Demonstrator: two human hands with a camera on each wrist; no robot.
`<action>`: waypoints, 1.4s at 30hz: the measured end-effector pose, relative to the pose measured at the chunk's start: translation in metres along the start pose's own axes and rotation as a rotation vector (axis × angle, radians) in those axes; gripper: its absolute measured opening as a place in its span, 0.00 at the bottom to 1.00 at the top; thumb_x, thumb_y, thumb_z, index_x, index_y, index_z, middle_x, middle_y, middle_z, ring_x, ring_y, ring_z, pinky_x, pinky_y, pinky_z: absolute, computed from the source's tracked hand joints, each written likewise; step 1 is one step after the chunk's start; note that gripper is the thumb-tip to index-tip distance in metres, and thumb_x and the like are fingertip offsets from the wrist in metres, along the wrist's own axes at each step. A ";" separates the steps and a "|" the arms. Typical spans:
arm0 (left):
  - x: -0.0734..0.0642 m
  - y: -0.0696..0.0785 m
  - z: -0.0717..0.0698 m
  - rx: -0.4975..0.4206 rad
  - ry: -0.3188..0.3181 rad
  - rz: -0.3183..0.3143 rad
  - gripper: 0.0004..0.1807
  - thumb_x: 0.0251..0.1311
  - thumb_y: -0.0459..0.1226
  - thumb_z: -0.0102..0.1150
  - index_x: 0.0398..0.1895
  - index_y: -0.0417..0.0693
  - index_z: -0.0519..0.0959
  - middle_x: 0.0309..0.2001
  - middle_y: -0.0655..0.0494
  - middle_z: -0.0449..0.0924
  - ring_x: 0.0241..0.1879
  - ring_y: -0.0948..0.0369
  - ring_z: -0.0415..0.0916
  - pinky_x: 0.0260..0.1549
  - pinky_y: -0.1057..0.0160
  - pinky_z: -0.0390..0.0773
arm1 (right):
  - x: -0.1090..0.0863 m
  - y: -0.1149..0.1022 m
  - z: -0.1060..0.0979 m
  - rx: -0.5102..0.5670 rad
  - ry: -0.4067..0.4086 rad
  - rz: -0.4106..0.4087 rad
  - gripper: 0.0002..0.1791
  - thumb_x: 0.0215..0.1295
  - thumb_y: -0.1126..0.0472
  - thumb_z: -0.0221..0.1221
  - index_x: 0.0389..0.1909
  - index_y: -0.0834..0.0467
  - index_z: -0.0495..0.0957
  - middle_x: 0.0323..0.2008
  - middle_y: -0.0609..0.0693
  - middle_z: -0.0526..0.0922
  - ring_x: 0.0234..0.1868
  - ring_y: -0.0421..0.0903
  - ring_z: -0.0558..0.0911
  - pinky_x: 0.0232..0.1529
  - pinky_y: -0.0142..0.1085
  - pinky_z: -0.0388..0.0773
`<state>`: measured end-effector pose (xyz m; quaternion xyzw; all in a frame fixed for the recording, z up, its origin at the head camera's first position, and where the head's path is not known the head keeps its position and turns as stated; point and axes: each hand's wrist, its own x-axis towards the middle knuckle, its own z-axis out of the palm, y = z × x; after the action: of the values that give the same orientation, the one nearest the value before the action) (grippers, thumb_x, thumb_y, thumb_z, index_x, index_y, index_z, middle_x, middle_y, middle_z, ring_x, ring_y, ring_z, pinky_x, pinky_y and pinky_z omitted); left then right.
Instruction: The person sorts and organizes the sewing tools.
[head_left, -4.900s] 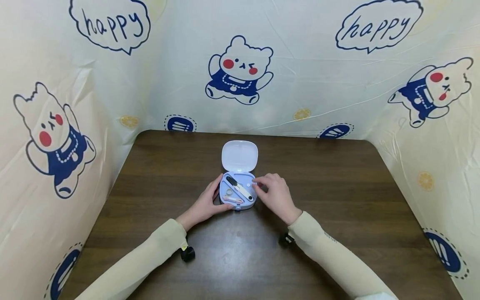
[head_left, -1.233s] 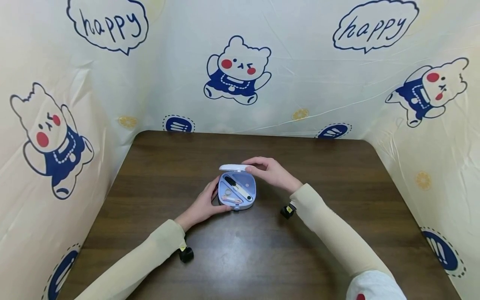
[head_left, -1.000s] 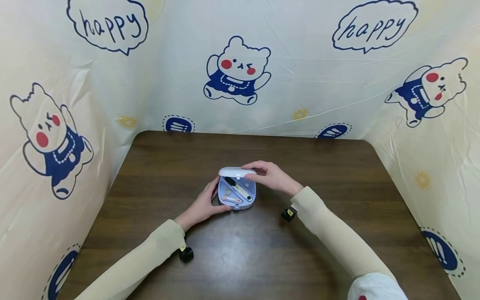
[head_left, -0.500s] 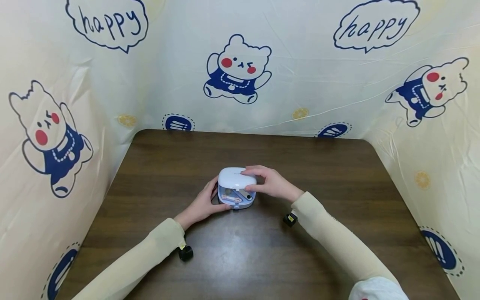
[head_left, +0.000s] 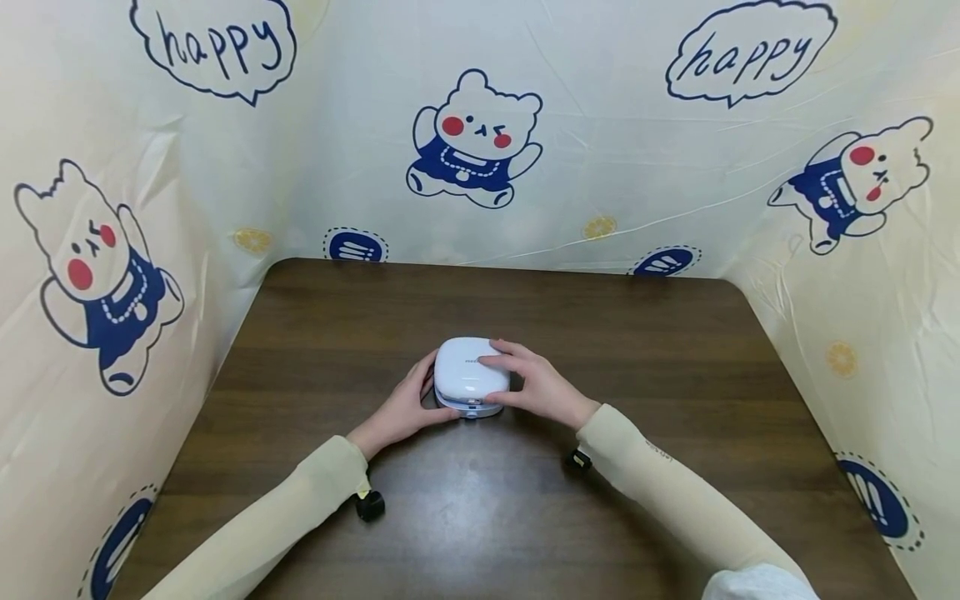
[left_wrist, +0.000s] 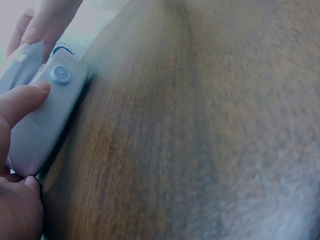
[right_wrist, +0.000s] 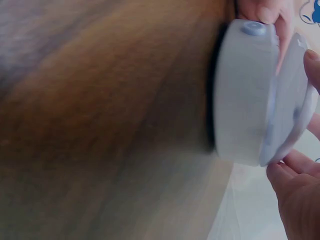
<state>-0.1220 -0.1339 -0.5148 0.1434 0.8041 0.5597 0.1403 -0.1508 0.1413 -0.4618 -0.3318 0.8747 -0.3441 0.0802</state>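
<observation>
A small rounded hinged case stands on the table, its white lid (head_left: 459, 379) tilted low over the pale blue base (right_wrist: 242, 95) with a narrow wedge of gap at the front. My left hand (head_left: 399, 410) holds the base, fingers along its left side and thumb at the front near the round latch button (left_wrist: 60, 75). My right hand (head_left: 542, 385) grips the lid, fingers spread over its top and right side, thumb at the front edge. The case's contents are almost wholly hidden under the lid.
The case sits near the middle of a dark brown wooden table (head_left: 360, 333). A printed cloth curtain (head_left: 585, 150) with bears surrounds the back and both sides. A small black wrist camera (head_left: 371, 506) hangs under the left sleeve.
My right hand has left the inside of the case, taken the upright lid and swung it forward and down over the base, covering the contents. My left hand has kept its hold.
</observation>
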 end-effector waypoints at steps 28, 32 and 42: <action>-0.001 0.001 0.000 -0.001 0.000 0.016 0.60 0.59 0.38 0.78 0.84 0.41 0.45 0.81 0.37 0.47 0.79 0.45 0.53 0.75 0.49 0.62 | 0.005 0.003 0.008 0.016 -0.096 0.054 0.50 0.61 0.48 0.75 0.80 0.50 0.61 0.82 0.61 0.48 0.79 0.59 0.59 0.73 0.51 0.70; -0.002 0.001 0.000 -0.003 -0.001 0.016 0.60 0.59 0.38 0.78 0.84 0.40 0.45 0.81 0.36 0.46 0.79 0.45 0.54 0.75 0.49 0.62 | 0.009 0.003 0.006 0.024 -0.121 0.081 0.54 0.59 0.47 0.77 0.82 0.49 0.59 0.82 0.62 0.48 0.78 0.60 0.60 0.72 0.51 0.69; -0.001 0.000 0.000 -0.001 0.004 0.014 0.59 0.59 0.38 0.78 0.84 0.40 0.45 0.81 0.36 0.46 0.79 0.45 0.53 0.74 0.49 0.63 | 0.014 0.007 0.006 0.003 -0.090 0.062 0.54 0.56 0.47 0.78 0.81 0.52 0.61 0.77 0.57 0.58 0.72 0.54 0.67 0.69 0.46 0.73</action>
<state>-0.1212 -0.1344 -0.5149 0.1481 0.8031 0.5612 0.1348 -0.1628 0.1332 -0.4694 -0.3198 0.8794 -0.3274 0.1306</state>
